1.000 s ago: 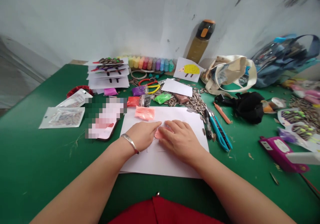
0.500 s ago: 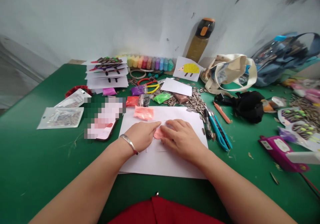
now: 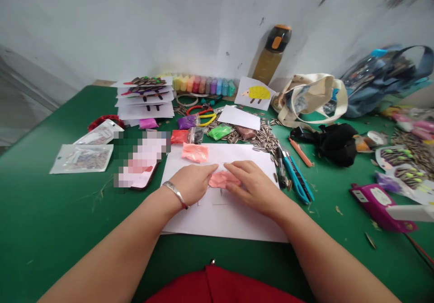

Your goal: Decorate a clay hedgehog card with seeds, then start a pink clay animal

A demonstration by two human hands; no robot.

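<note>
A flattened strip of pink clay (image 3: 224,179) lies on a white sheet of paper (image 3: 190,221) with faint drawn lines. My left hand (image 3: 194,183) rests at the strip's left end, its index finger and thumb stretched toward it. At the other end my right hand (image 3: 254,186) touches the clay, palm down, with its fingers spread. Just behind my left hand, a packet of peach clay (image 3: 195,152) sits on the paper's back edge.
A phone (image 3: 144,165) and silvery packets (image 3: 83,158) lie left. Behind the paper are clay bags, sunflower seeds (image 3: 266,138) and a small card (image 3: 239,117). Blue scissors (image 3: 298,179), a marker (image 3: 281,167) and a magenta glue gun (image 3: 379,206) are on the right.
My right hand has shifted slightly right, its fingers parting from my left hand. More of the pink clay and the drawn lines now show between my hands.
</note>
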